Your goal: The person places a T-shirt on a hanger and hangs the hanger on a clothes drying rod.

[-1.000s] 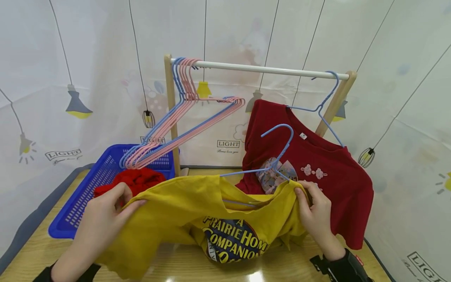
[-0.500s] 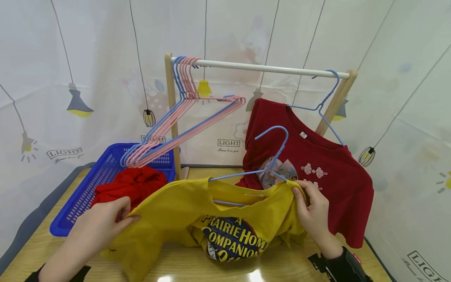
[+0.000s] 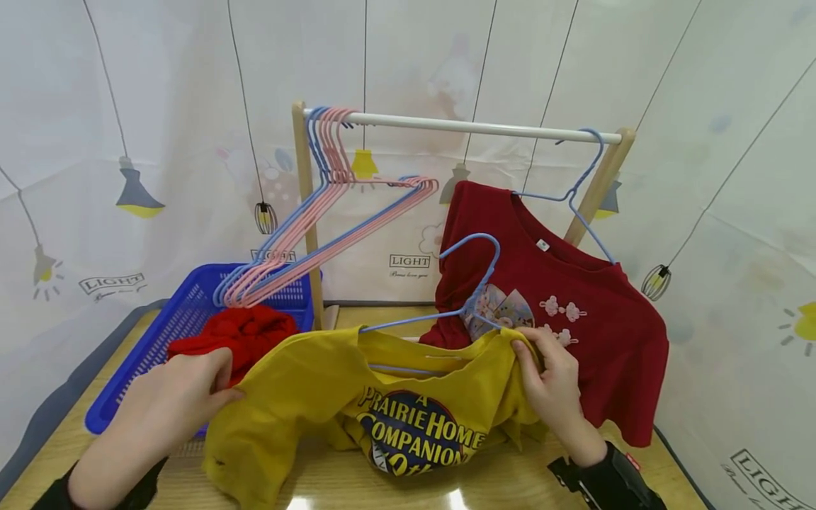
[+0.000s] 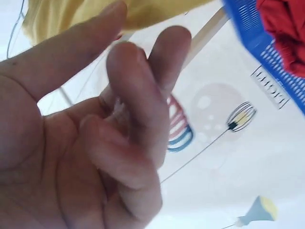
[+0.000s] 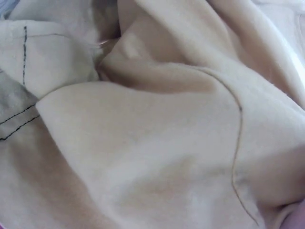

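Right hand pinches yellow shirt collar over blue hanger; left hand grips its other shoulder. Hanger sits partly inside neck, shirt sagging onto surface; hanging on rail not yet done.

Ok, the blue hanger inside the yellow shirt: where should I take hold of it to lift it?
Probably the blue hanger by its hook, from above. The hook stands clear above the yellow shirt collar, while the arms are buried in cloth. The right hand pinches the shoulder nearby.
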The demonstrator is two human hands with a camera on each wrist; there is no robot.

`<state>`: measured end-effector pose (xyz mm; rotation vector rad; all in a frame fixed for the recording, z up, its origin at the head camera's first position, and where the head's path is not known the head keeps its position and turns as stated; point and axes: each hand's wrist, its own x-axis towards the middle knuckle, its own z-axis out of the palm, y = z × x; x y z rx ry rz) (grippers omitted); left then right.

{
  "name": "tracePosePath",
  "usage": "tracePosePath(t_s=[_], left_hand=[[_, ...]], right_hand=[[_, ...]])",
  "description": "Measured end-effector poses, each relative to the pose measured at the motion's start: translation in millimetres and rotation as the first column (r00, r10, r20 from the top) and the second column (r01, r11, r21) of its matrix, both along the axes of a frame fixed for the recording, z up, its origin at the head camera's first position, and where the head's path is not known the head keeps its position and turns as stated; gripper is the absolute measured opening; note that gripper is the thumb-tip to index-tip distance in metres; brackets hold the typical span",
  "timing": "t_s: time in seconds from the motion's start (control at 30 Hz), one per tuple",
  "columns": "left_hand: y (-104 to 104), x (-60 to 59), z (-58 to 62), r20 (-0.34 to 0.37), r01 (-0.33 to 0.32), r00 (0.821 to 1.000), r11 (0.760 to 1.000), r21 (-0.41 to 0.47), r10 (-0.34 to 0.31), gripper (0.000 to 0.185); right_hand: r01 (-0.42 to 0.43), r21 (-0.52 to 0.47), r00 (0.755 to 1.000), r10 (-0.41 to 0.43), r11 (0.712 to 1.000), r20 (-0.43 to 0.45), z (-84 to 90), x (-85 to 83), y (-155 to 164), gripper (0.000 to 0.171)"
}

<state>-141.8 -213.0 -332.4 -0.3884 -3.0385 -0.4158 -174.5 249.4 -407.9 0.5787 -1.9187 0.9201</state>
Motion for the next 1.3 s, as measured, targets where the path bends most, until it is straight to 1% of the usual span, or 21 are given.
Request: tracePosePath(t_s=[0.03, 0.1, 0.13, 0.17, 0.2, 0.23, 0.3, 0.37, 0.4, 0.43, 0.5, 0.53, 0.6, 0.73, 0.83, 0.9, 1.07, 1.13, 1.23, 1.3], left_hand=[[3.9, 0.6, 2.9, -0.028, -0.006, 1.000, 1.000, -0.004, 0.006, 0.038], [14.4, 2.8, 8.7, -0.116, -0.011, 0.993, 1.000, 0.006, 0.012, 0.036], [20.7, 4.0, 11.4, -0.172, -0.011, 0.985, 1.000, 0.017, 0.014, 0.034], [27.4, 5.2, 13.2, -0.239, -0.003, 0.971, 0.999, 0.036, 0.012, 0.032], [34.2, 6.3, 14.7, -0.306, 0.009, 0.952, 0.998, 0.060, 0.010, 0.030], [40.9, 6.8, 15.9, -0.374, 0.030, 0.927, 0.996, 0.082, 0.003, 0.028], [52.7, 7.4, 16.1, -0.497, 0.099, 0.868, 0.987, 0.125, -0.024, 0.026], [62.3, 5.3, 14.6, -0.589, 0.190, 0.805, 0.971, 0.148, -0.067, 0.028], [66.1, 3.5, 13.8, -0.616, 0.236, 0.782, 0.960, 0.152, -0.094, 0.030], [69.4, 1.4, 12.9, -0.635, 0.279, 0.763, 0.949, 0.149, -0.124, 0.031], [74.9, -2.5, 11.9, -0.639, 0.342, 0.749, 0.928, 0.146, -0.176, 0.032], [77.4, -4.1, 11.7, -0.631, 0.362, 0.751, 0.920, 0.147, -0.195, 0.032], [81.4, -6.3, 11.1, -0.601, 0.388, 0.767, 0.909, 0.155, -0.225, 0.031], [87.0, -9.1, 8.8, -0.532, 0.403, 0.807, 0.898, 0.179, -0.256, 0.027], [89.0, -11.6, 5.3, -0.494, 0.406, 0.828, 0.891, 0.203, -0.265, 0.021], [89.4, -12.9, 2.9, -0.486, 0.405, 0.834, 0.888, 0.217, -0.262, 0.018], [88.8, -16.7, -0.9, -0.494, 0.407, 0.835, 0.877, 0.256, -0.243, 0.016], [88.3, -18.2, -2.6, -0.494, 0.402, 0.837, 0.876, 0.268, -0.234, 0.016], [86.4, -19.4, -6.1, -0.484, 0.384, 0.849, 0.877, 0.290, -0.211, 0.016], [83.7, -19.9, -8.1, -0.471, 0.378, 0.859, 0.869, 0.319, -0.200, 0.016]], right_hand=[[-0.005, 0.004, 1.000, 0.005, 1.000, -0.003, 0.2, -0.3, -0.9, 0.027], [-0.019, 0.008, 1.000, 0.019, 1.000, -0.003, 1.7, 0.2, -3.6, 0.024], [-0.028, 0.007, 1.000, 0.028, 1.000, 0.005, 2.2, 0.3, -4.6, 0.025], [-0.037, 0.006, 0.999, 0.037, 0.999, 0.014, 3.1, 0.8, -5.9, 0.023], [-0.043, 0.005, 0.999, 0.043, 0.999, 0.022, 3.8, 1.3, -7.2, 0.023], [-0.047, 0.005, 0.999, 0.047, 0.999, 0.024, 4.3, 1.2, -8.4, 0.023], [-0.063, 0.000, 0.997, 0.063, 0.998, 0.043, 5.0, 1.3, -10.7, 0.023], [-0.073, 0.003, 0.996, 0.072, 0.997, 0.046, 4.7, 0.4, -13.0, 0.023], [-0.075, 0.006, 0.997, 0.075, 0.997, 0.035, 4.3, -0.5, -14.1, 0.024], [-0.075, 0.010, 0.997, 0.075, 0.997, 0.025, 3.7, -1.5, -15.2, 0.025], [-0.076, 0.013, 0.997, 0.076, 0.997, 0.005, 2.1, -3.8, -17.1, 0.027], [-0.075, 0.015, 0.997, 0.075, 0.997, -0.004, 1.4, -4.8, -17.9, 0.026], [-0.087, 0.011, 0.996, 0.087, 0.996, -0.002, 1.1, -5.7, -19.1, 0.022], [-0.097, 0.008, 0.995, 0.097, 0.995, 0.000, 2.7, -5.8, -21.4, 0.016], [-0.100, 0.015, 0.995, 0.099, 0.995, 0.010, 4.6, -4.6, -22.5, 0.014], [-0.115, 0.018, 0.993, 0.115, 0.993, 0.025, 6.0, -3.5, -22.5, 0.012], [-0.167, 0.047, 0.985, 0.165, 0.985, 0.053, 10.2, -2.8, -19.9, 0.009], [-0.172, 0.067, 0.984, 0.168, 0.983, 0.058, 12.3, -2.5, -17.7, 0.010], [-0.162, 0.087, 0.984, 0.154, 0.983, 0.088, 15.2, -0.5, -12.6, 0.016], [-0.149, 0.087, 0.985, 0.140, 0.985, 0.101, 16.0, 1.0, -7.9, 0.019]])
